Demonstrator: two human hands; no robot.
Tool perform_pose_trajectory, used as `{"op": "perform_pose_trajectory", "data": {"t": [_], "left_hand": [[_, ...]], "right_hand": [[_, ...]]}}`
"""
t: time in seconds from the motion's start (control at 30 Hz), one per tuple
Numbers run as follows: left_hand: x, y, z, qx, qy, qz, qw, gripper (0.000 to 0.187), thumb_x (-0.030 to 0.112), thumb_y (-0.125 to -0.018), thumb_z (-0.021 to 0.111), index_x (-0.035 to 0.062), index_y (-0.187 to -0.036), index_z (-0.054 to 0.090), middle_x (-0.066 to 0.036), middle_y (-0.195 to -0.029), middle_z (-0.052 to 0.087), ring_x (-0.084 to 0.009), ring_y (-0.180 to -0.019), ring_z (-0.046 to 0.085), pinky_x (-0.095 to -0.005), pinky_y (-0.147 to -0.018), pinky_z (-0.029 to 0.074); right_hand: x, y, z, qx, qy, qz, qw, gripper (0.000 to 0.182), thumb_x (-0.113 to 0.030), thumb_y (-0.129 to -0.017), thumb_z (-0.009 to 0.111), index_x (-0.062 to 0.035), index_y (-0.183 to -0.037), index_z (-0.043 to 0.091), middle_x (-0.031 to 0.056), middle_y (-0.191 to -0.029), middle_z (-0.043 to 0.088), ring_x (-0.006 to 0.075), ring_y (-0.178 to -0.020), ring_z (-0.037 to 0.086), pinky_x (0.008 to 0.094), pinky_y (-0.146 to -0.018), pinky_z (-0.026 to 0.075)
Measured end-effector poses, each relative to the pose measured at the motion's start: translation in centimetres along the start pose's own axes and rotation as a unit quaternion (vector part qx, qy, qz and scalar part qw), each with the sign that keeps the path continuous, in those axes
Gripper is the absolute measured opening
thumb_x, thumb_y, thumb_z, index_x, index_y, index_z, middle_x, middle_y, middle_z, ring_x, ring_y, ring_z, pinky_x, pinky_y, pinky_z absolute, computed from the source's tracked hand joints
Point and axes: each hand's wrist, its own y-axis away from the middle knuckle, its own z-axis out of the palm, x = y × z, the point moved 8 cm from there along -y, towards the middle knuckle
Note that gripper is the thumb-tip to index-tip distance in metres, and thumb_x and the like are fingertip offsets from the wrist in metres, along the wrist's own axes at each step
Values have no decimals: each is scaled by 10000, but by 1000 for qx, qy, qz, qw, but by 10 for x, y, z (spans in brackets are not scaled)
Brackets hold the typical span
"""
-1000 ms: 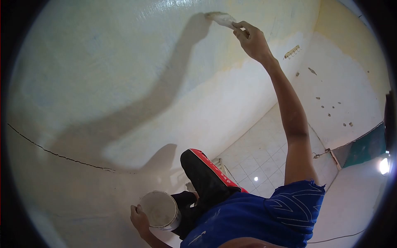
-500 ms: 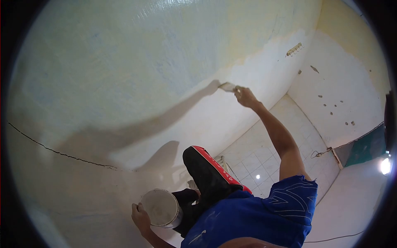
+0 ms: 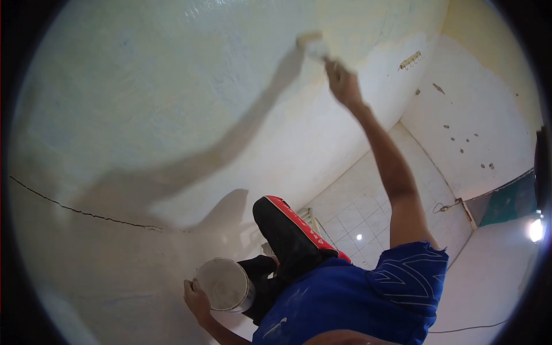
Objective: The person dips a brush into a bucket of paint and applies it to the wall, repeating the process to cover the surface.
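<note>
High on the wall [image 3: 190,86], my right hand [image 3: 343,83] is closed round the handle of a flat paintbrush [image 3: 313,45], a little blurred. The tan bristle end lies against the yellowish-green part of the wall, above the whiter band. Down at the lower left, my left hand [image 3: 196,300] grips the rim of a white bucket [image 3: 248,298], thumb over the edge. A pale coating lines the inside of the bucket, which stands close beside my dark trouser leg [image 3: 282,230].
A row of hooks [image 3: 411,60] is fixed to the wall at the upper right. The side wall [image 3: 494,115] has several chipped holes. Pale floor tiles [image 3: 368,215] lie below, and a jagged crack [image 3: 86,214] crosses the left wall. A bright lamp [image 3: 536,230] shines at the right.
My right hand has swept the paintbrush upward, from the border of the whiter band onto the yellowish-green area. My left hand stays on the bucket, nearly unmoved.
</note>
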Motion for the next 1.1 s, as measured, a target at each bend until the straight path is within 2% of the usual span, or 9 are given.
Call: {"op": "perform_pose_trajectory", "data": {"t": [0.03, 0.17, 0.27, 0.57, 0.63, 0.77, 0.83, 0.97, 1.1], "left_hand": [[0, 0, 1, 1, 5, -2, 1000, 306, 217, -1026, 516, -30, -856, 454, -211, -687, 489, -347, -617, 427, -473, -643, 397], [4, 0, -1, 2, 3, -3, 1000, 305, 214, -1027, 519, -31, -858, 453, -204, -688, 479, -337, -618, 422, -469, -641, 394], [-3, 1, -2, -8, 1, 4, 1000, 310, 219, -1026, 522, -31, -856, 451, -198, -686, 469, -326, -618, 414, -465, -639, 392], [-1, -1, -1, 2, -5, 19, 1000, 316, 217, -1027, 521, -35, -853, 445, -199, -686, 469, -316, -620, 399, -464, -638, 393], [1, -1, 1, -4, -10, 13, 1000, 315, 216, -1027, 521, -35, -853, 445, -200, -687, 473, -317, -621, 398, -465, -640, 394], [4, -1, 2, -12, -7, 11, 1000, 309, 212, -1026, 516, -34, -854, 445, -201, -683, 475, -327, -618, 413, -472, -639, 397], [-3, 1, 1, -8, -5, 14, 1000, 307, 211, -1026, 515, -34, -854, 443, -202, -680, 474, -332, -615, 414, -476, -638, 397], [-6, 2, -1, 5, -7, 6, 1000, 308, 213, -1026, 515, -33, -854, 444, -204, -678, 472, -343, -613, 407, -479, -636, 393], [-5, -1, -3, 3, -6, 15, 1000, 309, 217, -1027, 517, -29, -853, 451, -208, -682, 481, -348, -614, 418, -478, -634, 392]], "right_hand": [[35, 32, 28, 11, -9, -84, 996, 256, -150, -999, 564, -21, -1198, 661, 258, -840, 675, 427, -815, 694, 489, -724, 542], [100, 124, 72, -197, 44, 103, 974, 227, -144, -990, 546, -32, -1126, 689, 289, -969, 686, 463, -936, 674, 537, -794, 537], [118, 150, 82, -323, 90, 69, 939, 267, -162, -967, 588, -7, -1163, 681, 277, -939, 696, 429, -879, 696, 482, -764, 542], [-14, -38, -15, -131, 49, 9, 990, 280, -230, -961, 607, -29, -1117, 723, 234, -969, 729, 395, -899, 716, 457, -805, 547], [-58, -56, -45, -87, 7, 39, 995, 303, -198, -979, 627, -45, -1232, 694, 103, -774, 710, 157, -613, 570, 334, -601, 477], [-59, -53, -44, -31, -13, 32, 999, 310, -180, -1002, 609, -49, -1278, 663, 103, -722, 646, 131, -575, 491, 323, -548, 430], [-22, -21, -9, 3, 8, -24, 1000, 271, -166, -1007, 570, -61, -1240, 661, 251, -932, 703, 441, -854, 682, 485, -710, 527], [68, 89, 62, -16, -20, -33, 999, 254, -123, -1003, 546, -37, -1220, 648, 287, -964, 682, 463, -930, 664, 509, -749, 545], [122, 143, 76, -229, 59, 118, 964, 245, -147, -983, 571, -39, -1187, 652, 283, -953, 687, 439, -923, 683, 505, -756, 542]]}}
